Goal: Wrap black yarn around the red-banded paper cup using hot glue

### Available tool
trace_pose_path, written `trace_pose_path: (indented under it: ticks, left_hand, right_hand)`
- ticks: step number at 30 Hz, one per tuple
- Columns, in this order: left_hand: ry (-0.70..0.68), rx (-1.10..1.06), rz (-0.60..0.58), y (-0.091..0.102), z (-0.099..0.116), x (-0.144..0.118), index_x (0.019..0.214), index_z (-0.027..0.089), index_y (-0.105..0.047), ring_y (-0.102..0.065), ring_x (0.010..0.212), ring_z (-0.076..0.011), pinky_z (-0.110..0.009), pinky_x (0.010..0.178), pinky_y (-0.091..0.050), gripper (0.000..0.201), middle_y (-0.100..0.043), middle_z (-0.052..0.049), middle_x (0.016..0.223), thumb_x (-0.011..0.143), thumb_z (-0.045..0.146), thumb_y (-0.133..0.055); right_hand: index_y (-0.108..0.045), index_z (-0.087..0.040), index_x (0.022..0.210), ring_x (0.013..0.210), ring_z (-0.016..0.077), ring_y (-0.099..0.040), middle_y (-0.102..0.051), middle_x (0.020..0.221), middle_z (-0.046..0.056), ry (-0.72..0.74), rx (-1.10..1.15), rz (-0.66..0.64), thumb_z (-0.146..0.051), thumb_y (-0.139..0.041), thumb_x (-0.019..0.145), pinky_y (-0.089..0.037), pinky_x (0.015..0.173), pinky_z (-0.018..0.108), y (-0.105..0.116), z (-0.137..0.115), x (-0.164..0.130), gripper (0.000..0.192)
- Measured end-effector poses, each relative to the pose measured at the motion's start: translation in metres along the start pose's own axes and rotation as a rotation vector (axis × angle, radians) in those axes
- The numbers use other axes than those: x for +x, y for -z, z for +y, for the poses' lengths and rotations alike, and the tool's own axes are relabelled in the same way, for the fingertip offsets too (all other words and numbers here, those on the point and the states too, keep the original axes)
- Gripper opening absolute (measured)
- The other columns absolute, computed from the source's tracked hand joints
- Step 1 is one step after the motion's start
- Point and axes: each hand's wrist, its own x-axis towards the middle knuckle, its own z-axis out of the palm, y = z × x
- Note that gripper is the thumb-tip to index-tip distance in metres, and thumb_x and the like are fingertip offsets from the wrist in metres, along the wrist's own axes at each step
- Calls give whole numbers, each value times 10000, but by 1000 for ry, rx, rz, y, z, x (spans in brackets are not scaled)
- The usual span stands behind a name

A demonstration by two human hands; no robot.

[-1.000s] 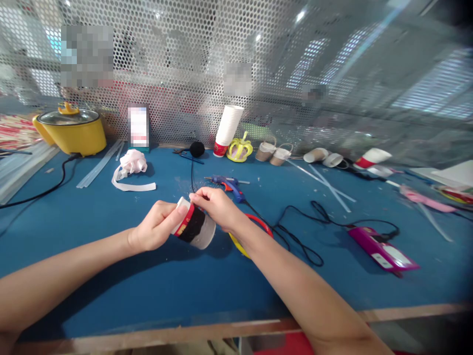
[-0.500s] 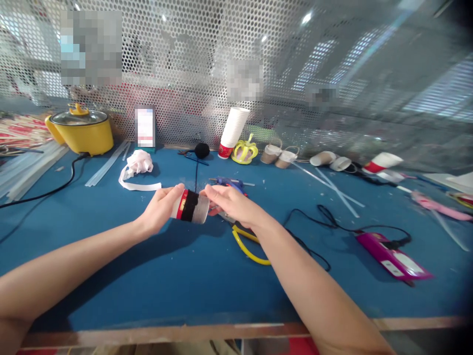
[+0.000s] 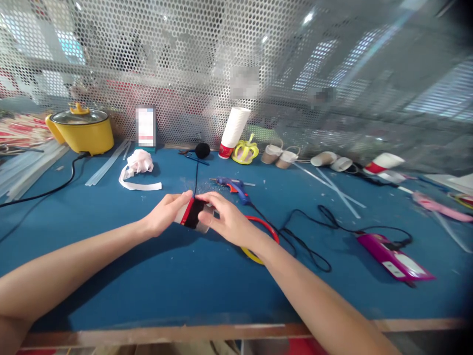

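A paper cup [image 3: 192,215] with a red band and a wrap of black yarn lies sideways between my hands above the blue table [image 3: 155,276]. My left hand [image 3: 164,213] grips its rim end. My right hand [image 3: 225,219] covers its other end, with fingertips on the black yarn wrap. A strand of black yarn [image 3: 196,172] runs from the cup back to a black yarn ball [image 3: 202,150] at the mesh wall. A blue glue gun [image 3: 233,185] lies just behind my right hand, and a red and yellow ring [image 3: 265,230] lies under my right wrist.
A yellow pot [image 3: 82,130], glue sticks [image 3: 105,165] and a white ribbon bundle [image 3: 137,163] lie at the left. A stack of cups [image 3: 233,130], a yellow crown [image 3: 244,150] and small cup baskets [image 3: 279,155] line the mesh wall. A magenta device [image 3: 393,257] with black cable lies at the right.
The cup has turned and dropped slightly between my hands. My right hand has moved from the cup's end onto the black wrap. The view has barely shifted since half a second ago.
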Motion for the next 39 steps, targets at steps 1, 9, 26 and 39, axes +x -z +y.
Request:
trace_pose_path:
  ticks: [1, 9, 26, 39]
  left_hand:
    - [-12, 55, -23, -1, 0, -2, 687, 98, -594, -416, 515, -93, -231, 522, -311, 491, -510, 23, 533, 725, 578, -496]
    - [-28, 237, -38, -4, -5, -3, 515, 146, -436, -258, 447, -48, -211, 438, -193, 477, -342, 62, 464, 694, 583, -504]
    - [-12, 366, 66, -1, -10, 3, 498, 176, -414, -282, 424, -74, -226, 442, -228, 474, -335, 51, 433, 704, 603, -408]
    - [-102, 523, 98, 2, -6, 0, 483, 194, -303, -225, 478, -87, -243, 479, -260, 490, -251, 53, 465, 762, 597, -317]
  right_hand:
    - [-545, -117, 1124, 1080, 229, -514, -557, 1137, 155, 4, 58, -17, -588, -359, 832, -384, 951, 392, 0, 0, 1, 585]
    - [-597, -141, 1101, 1153, 203, -487, -575, 1199, 116, -105, 393, -60, -617, -137, 857, -301, 1022, 383, -1, -6, 15, 705]
    - [-646, -120, 789, 876, 266, -618, -674, 907, 152, -676, -564, 192, -239, -505, 789, -444, 740, 329, 71, 58, 17, 185]
    - [-525, -133, 1040, 747, 152, -630, -663, 910, 96, -615, -170, 389, -170, -533, 719, -486, 597, 245, 63, 68, 8, 324]
